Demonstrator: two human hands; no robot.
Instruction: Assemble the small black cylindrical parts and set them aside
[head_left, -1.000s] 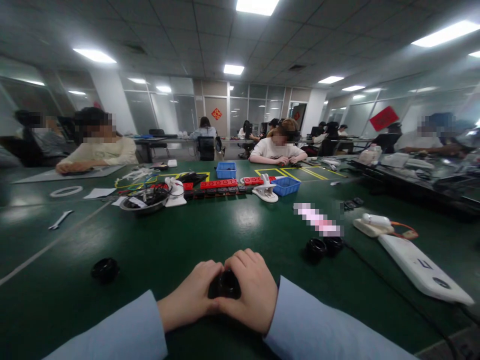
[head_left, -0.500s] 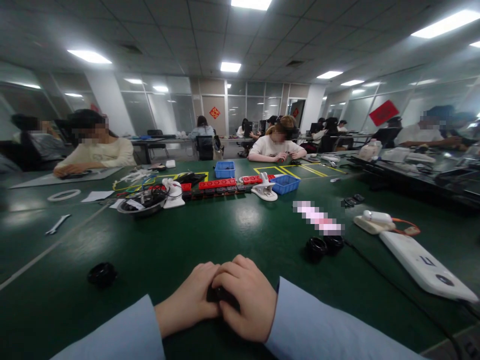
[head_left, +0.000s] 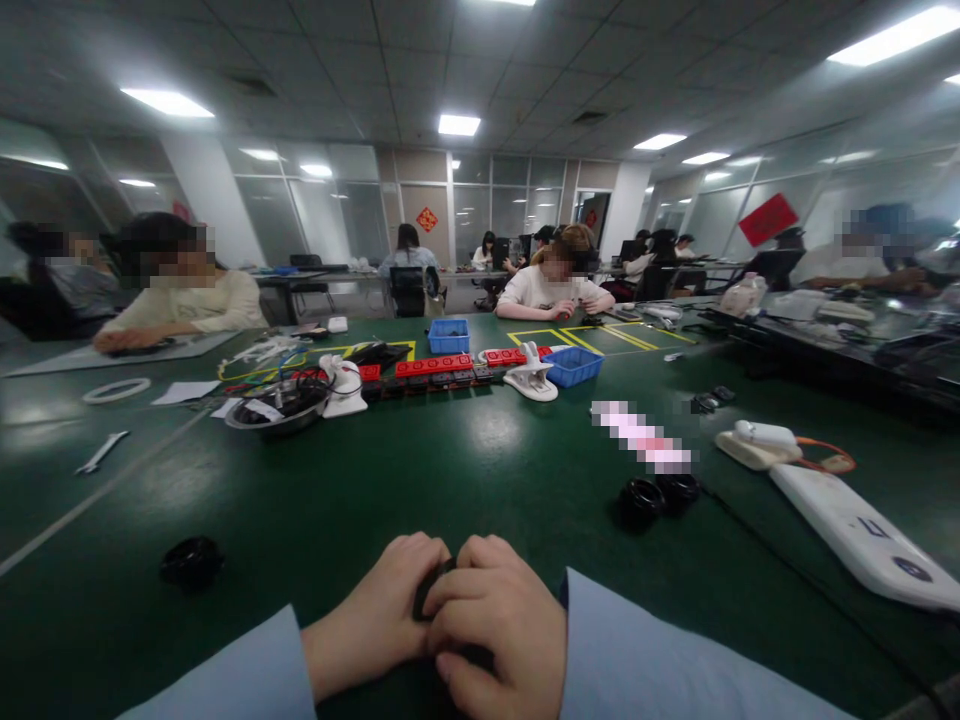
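The item under inspection is a dark, glossy black part (head_left: 428, 598), mostly covered by the hands; its full shape cannot be told. It is located at the near edge of the view, low over the green desk (head_left: 480, 490); whether the surface is touched cannot be confirmed. Its left side is enclosed by the left hand (head_left: 371, 615), with fingers bent and partly closed. Its top and right side are covered by the right hand (head_left: 510, 625), with fingers curled and the thumb tucked below.

The step in hand is judged to be two-handed gripping or turning of the part. For any further move, steady support from one hand would be called for while the grip of the other is adjusted.

Taken from the part, a black, round, glossy piece (head_left: 192, 563) is noted at nine o'clock. Two similar black pieces, one nearer (head_left: 641, 502) and one farther (head_left: 679, 492), are placed side by side at two o'clock. A silver metal wrench (head_left: 102, 453) is recorded at ten o'clock, a metal bowl of dark items (head_left: 274, 425) at eleven, red-topped modules (head_left: 433, 366) at twelve and a blue plastic bin (head_left: 574, 370) at one.
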